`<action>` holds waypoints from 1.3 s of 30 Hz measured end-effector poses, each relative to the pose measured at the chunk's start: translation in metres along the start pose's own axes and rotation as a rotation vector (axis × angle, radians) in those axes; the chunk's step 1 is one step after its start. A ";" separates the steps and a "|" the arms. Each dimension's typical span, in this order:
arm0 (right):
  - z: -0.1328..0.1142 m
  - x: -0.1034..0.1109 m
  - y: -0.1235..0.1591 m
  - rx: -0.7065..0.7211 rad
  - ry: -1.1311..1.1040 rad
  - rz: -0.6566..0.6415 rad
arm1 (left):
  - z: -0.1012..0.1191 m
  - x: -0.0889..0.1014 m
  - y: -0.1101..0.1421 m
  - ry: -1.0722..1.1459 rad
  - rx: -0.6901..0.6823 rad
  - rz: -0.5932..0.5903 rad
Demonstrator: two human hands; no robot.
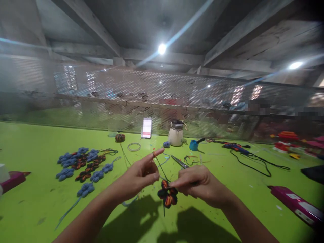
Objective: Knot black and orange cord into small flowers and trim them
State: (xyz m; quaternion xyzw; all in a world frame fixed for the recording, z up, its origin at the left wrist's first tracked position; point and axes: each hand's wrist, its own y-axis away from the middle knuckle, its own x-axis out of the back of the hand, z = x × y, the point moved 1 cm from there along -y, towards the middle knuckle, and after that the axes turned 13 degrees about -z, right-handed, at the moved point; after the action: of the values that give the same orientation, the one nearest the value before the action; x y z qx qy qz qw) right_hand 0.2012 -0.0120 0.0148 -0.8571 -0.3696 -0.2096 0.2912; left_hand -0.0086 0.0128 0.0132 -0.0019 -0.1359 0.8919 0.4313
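Note:
My left hand has its index finger stretched out with dark yarn looped around it; the other fingers curl in. From that finger the strand runs taut down to a crocheted flower in black and orange yarn. My right hand is closed in a pinch at the flower's upper edge, on what looks like a crochet hook, mostly hidden by the fingers. The flower hangs above the table, a short tail below it. Scissors lie just beyond my right hand.
Blue and dark crocheted flowers lie at left. A yarn ball, ring, phone, white jar and blue pot stand farther back. Corded tools and a purple device are at right, before a mesh partition.

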 end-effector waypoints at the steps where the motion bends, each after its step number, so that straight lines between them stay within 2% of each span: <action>1: -0.001 0.000 0.000 -0.007 0.014 0.011 | -0.001 -0.002 0.000 0.030 -0.020 -0.038; 5: -0.004 -0.002 -0.002 -0.017 0.075 0.045 | -0.001 -0.008 -0.001 0.195 -0.068 -0.125; 10: -0.007 -0.002 0.000 -0.033 0.122 0.011 | -0.001 -0.006 -0.003 -0.021 0.011 0.073; 11: -0.007 -0.001 0.000 -0.039 0.132 0.004 | -0.001 -0.006 -0.003 -0.012 0.015 0.067; 15: -0.007 -0.001 0.001 -0.035 0.159 -0.011 | 0.000 -0.011 0.000 0.211 0.003 -0.108; 16: -0.008 -0.001 0.001 -0.032 0.162 -0.003 | 0.000 -0.013 0.001 0.246 0.001 -0.119; 19: -0.008 -0.001 0.000 -0.049 0.159 0.053 | 0.002 -0.016 0.001 0.290 -0.019 -0.044; 25: -0.003 -0.007 -0.005 -0.150 -0.026 0.258 | 0.006 -0.019 -0.003 0.323 -0.014 0.072; 31: -0.002 -0.023 -0.011 -0.154 0.038 0.314 | 0.001 -0.016 -0.003 0.373 0.010 0.098; 35: -0.003 -0.029 -0.011 -0.196 -0.056 0.380 | -0.002 -0.005 -0.005 0.410 0.043 0.152; 37: -0.004 -0.029 -0.010 -0.209 -0.091 0.380 | -0.004 0.002 -0.006 0.354 0.061 0.216; 39: -0.005 -0.029 -0.009 -0.193 -0.073 0.348 | -0.007 0.009 -0.007 0.157 0.082 0.322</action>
State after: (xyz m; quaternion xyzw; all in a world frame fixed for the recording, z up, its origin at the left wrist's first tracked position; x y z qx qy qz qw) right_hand 0.1751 -0.0251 0.0044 -0.9391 -0.2043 -0.1591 0.2260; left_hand -0.0077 0.0256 0.0092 -0.0756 -0.0633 0.9513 0.2920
